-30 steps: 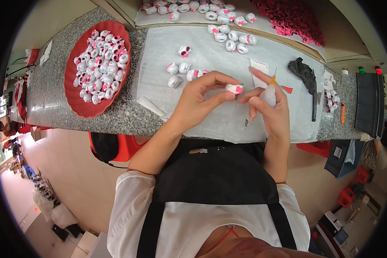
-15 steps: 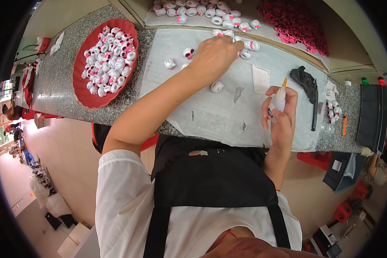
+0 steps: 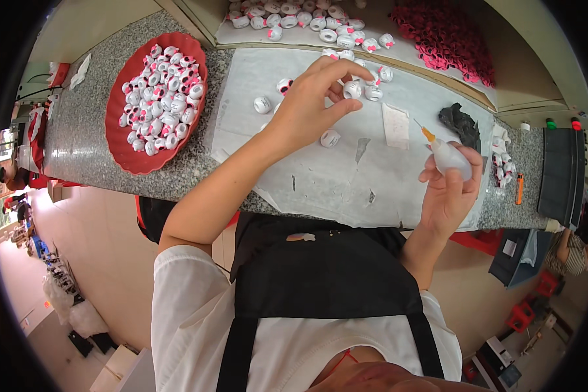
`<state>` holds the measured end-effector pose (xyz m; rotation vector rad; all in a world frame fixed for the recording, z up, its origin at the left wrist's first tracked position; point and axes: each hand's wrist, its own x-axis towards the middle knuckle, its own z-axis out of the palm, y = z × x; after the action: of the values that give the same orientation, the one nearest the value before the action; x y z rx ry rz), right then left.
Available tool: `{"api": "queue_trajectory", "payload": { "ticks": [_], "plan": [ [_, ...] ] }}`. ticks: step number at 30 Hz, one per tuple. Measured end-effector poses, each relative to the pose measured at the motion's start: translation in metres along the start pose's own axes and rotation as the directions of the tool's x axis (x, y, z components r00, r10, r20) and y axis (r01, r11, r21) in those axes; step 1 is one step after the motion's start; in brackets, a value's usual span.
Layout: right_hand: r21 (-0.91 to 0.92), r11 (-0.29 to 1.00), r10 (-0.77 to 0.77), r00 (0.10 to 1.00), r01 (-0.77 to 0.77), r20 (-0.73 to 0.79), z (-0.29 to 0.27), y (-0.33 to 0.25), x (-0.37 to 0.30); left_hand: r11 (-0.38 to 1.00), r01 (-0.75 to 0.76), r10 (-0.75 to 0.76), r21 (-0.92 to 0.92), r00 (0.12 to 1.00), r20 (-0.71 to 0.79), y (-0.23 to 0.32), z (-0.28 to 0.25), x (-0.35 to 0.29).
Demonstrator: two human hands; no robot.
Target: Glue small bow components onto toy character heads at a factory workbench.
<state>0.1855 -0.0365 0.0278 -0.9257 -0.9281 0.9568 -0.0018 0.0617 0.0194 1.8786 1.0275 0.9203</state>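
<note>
Over the far middle of the paper sheet [image 3: 320, 176], my left hand [image 3: 307, 98] has its thumb and fingers closed around a small white toy head [image 3: 352, 89]. Other white heads with pink parts lie just beyond it. My right hand [image 3: 452, 189] grips a translucent squeeze bottle [image 3: 451, 162] with an orange needle tip [image 3: 428, 134], tilted up and to the left. Nearer me on the sheet lies a loose white head [image 3: 330, 138], and a few more, one with a pink-rimmed dark part [image 3: 284, 85], sit left of my left hand.
A red scalloped tray [image 3: 117, 140] heaped with heads stands at the left. Behind the sheet, a shelf [image 3: 372, 59] holds more heads and a pile of pink pieces [image 3: 441, 42]. A white pad [image 3: 396, 125], black crumpled material [image 3: 460, 123] and an orange marker [image 3: 520, 189] lie rightward.
My left hand has drawn back slightly from the group of heads, now with one between its fingers. My right hand has moved right, and the bottle has tilted with its tip leftward.
</note>
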Motion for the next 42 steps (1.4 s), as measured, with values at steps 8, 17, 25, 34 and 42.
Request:
{"api": "queue_trajectory", "payload": {
  "ticks": [8,17,25,34,42],
  "plan": [
    [-0.045,0.942,-0.334,0.939,0.332,-0.080,0.021,-0.015,-0.003,0.526,0.128,-0.135,-0.841,0.989,0.065,0.017,0.006,-0.045],
    [-0.388,0.707,-0.539,0.806,0.591,0.245,0.040,-0.009,-0.013,0.476,0.050,-0.143,-0.878,0.990,-0.021,0.010,0.018,-0.055],
    [-0.411,0.703,-0.509,0.814,0.581,0.281,0.046,-0.009,-0.015,0.470,0.042,-0.137,-0.882,0.990,-0.026,0.007,0.018,-0.056],
    [-0.407,0.722,-0.466,0.828,0.559,0.311,0.043,-0.011,-0.016,0.476,0.032,-0.141,-0.879,0.989,-0.040,0.007,0.020,-0.057],
    [-0.413,0.695,-0.511,0.809,0.588,0.292,0.040,-0.011,-0.013,0.456,0.047,-0.159,-0.889,0.987,-0.029,0.008,0.020,-0.058]
  ]
}}
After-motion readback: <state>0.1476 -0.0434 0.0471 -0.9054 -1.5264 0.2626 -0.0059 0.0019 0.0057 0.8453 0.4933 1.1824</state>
